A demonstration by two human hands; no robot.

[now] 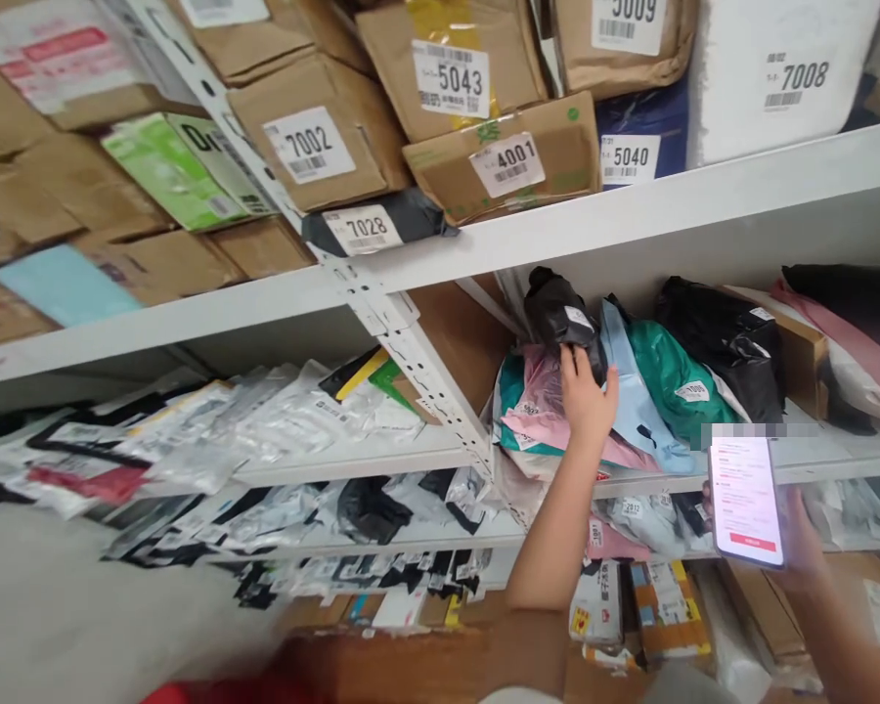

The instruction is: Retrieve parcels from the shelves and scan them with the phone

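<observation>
My left hand reaches onto the middle shelf. Its fingertips touch the lower front of a black plastic-wrapped parcel, and its thumb stands apart from the fingers. Under and beside that parcel lie a pink bag parcel and a light blue one. A green bag parcel with a white label leans to their right. In my right hand, lower right, is a smartphone with its lit screen facing me. The text on the screen is too blurred to read.
Labelled cardboard boxes and a white parcel fill the upper shelf. A white perforated post divides the bays. Clear plastic packets crowd the left shelf. Boxes stand on the lowest level at right.
</observation>
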